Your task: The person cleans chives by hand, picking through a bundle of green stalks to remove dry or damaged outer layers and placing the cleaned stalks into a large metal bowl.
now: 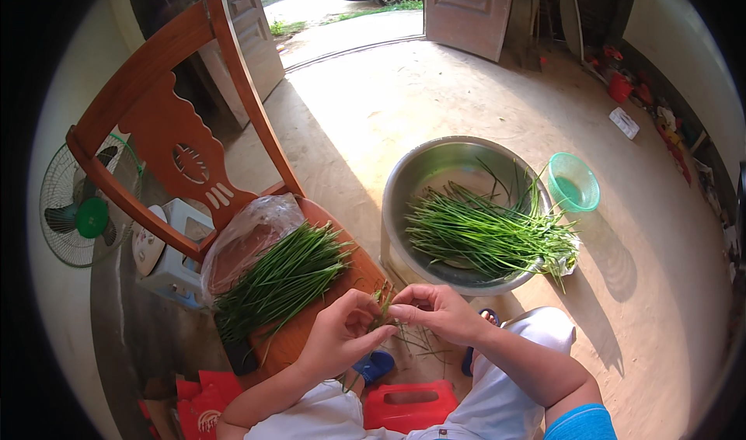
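Note:
My left hand [348, 328] and my right hand [444, 313] meet just past the front corner of a wooden chair. Between their fingertips are a few thin green stalks [381, 308], some with withered brown ends. On the chair seat [317, 329], left of my hands, lies a thick bundle of long green chives [285, 277], partly on a clear plastic bag [253, 224]. A wide stainless steel basin [402, 253] stands beyond my right hand. More chives [484, 230] lie loosely in it, their leafy ends over its right rim. Loose trimmings [422, 341] are scattered below my hands.
The chair's tall back [175, 131] rises on the left, with a green fan [91, 217] behind it. A green plastic basket [574, 182] sits right of the basin. Between my knees is a red plastic object [411, 406] with a slot. An open doorway [349, 32] lies ahead.

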Demonstrator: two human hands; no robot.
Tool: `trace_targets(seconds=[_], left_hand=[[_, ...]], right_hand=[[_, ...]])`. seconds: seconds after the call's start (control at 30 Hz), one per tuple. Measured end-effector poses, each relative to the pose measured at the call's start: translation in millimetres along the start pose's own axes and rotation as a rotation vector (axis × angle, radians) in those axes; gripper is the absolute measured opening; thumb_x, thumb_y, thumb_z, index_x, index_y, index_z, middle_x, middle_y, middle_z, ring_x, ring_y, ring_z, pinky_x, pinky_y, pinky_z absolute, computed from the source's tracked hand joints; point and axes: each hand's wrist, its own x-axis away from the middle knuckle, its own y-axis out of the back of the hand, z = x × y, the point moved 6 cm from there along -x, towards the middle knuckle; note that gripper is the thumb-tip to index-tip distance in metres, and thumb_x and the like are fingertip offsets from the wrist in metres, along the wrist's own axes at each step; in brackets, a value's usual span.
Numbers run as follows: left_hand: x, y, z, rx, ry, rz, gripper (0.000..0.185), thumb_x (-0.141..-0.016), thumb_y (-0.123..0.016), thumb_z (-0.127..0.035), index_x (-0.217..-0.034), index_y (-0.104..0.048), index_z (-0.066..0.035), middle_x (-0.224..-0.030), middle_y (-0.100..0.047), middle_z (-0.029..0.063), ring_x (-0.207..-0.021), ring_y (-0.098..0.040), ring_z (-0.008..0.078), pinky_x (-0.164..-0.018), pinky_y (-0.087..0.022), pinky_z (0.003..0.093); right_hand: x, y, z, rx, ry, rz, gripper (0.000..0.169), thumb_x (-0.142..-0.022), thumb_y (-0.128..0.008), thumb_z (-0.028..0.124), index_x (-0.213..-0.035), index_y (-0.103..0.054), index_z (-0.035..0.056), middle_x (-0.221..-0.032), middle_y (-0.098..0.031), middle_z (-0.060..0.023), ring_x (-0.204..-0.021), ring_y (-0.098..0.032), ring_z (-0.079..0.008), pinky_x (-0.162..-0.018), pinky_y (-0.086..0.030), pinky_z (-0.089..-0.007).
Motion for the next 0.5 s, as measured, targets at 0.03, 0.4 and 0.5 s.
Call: trace_targets(seconds=[0.03,0.4,0.5], left_hand=[[1,0,8,0.132,0.043,0.006,0.028,-0.081,-0.076,-0.007,-0.097,-0.053,-0.001,-0.086,-0.057,0.0007,-0.071,-0.057,0.0047,-0.062,-0.048,0.0202],[6,-2,9,0.375,0.19,0.028,0.02,-0.088,-0.067,-0.005,-0.099,-0.051,-0.002,-0.088,-0.061,0.0029,-0.081,-0.065,0.0105,-0.065,-0.05,0.0206],[5,-1,13,0.444,0.239,0.035,0.018,-0.09,-0.066,-0.006,-0.1,-0.051,-0.003,-0.091,-0.065,0.0053,-0.084,-0.067,0.013,-0.061,-0.048,0.0196]], right_hand=[[0,1,0,0.019,0.004,-0.005,0.027,-0.093,-0.063,0.026,-0.106,-0.062,0.0021,-0.089,-0.063,-0.0001,-0.081,-0.057,-0.0054,-0.074,-0.047,-0.0215],[-1,27,12,-0.265,0.078,-0.166,0.013,-0.094,-0.059,0.018,-0.098,-0.058,0.0055,-0.087,-0.061,-0.0021,-0.081,-0.058,-0.0094,-0.072,-0.047,-0.0242],[0,30,13,-0.35,0.091,-0.175,0.012,-0.094,-0.058,0.017,-0.099,-0.058,0.0053,-0.089,-0.061,-0.0027,-0.08,-0.058,-0.0096,-0.072,-0.047,-0.024]])
